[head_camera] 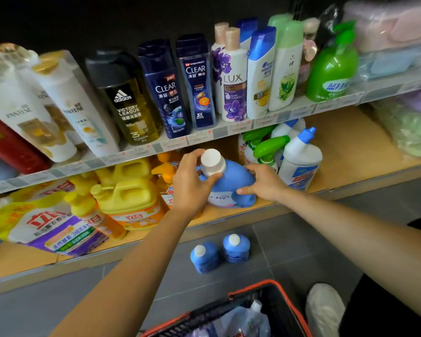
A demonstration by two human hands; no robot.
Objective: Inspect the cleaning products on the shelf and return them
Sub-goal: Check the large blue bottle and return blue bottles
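A blue detergent bottle (pixel 231 183) with a white cap (pixel 212 161) stands on the lower wooden shelf (pixel 345 152). My left hand (pixel 192 183) grips its neck just under the cap, thumb and fingers curled round it. My right hand (pixel 263 182) holds the bottle's right side, fingers bent along its shoulder and thumb low on its front. Two more blue bottles (pixel 204 257) (pixel 236 248) with white caps stand on the grey floor below the shelf.
Yellow detergent jugs (pixel 129 190) and a refill pouch (pixel 49 227) crowd the shelf's left. Green spray bottles (pixel 265 147) and a white toilet cleaner (pixel 299 159) stand right of the blue bottle. Shampoo bottles (pixel 165 88) fill the upper shelf. A black and orange basket (pixel 272 300) sits at my feet.
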